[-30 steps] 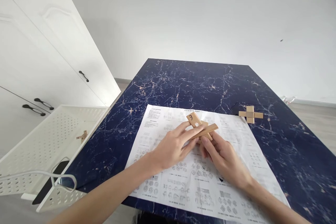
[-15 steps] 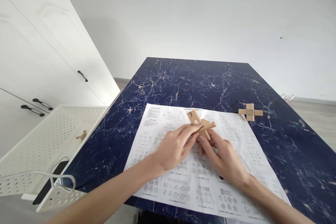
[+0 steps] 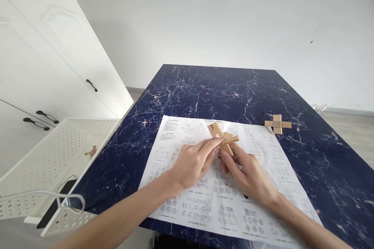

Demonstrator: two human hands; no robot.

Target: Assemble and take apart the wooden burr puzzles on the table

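Two grips showed in the head view: the left hand (image 3: 193, 163) pinched the slim wooden bar (image 3: 233, 139) between fingers and thumb, while the right hand (image 3: 251, 173), curled nearly closed, held the marked wooden piece (image 3: 215, 129) from below, probably to stop the crossed parts slipping, though overlapping fingers hid whether they interlocked. Both were over the printed sheet (image 3: 172, 155), likely laid there for reading; a wooden cross (image 3: 277, 124) sat at its far right corner, clear of the hands.

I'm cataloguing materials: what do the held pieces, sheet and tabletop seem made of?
The held pieces look like smooth wood, judging by tan colour and crisp edges. The sheet is probably matte paper: thin, printed, creased. The tabletop is blue, veined like marble; stone or laminate is unclear.
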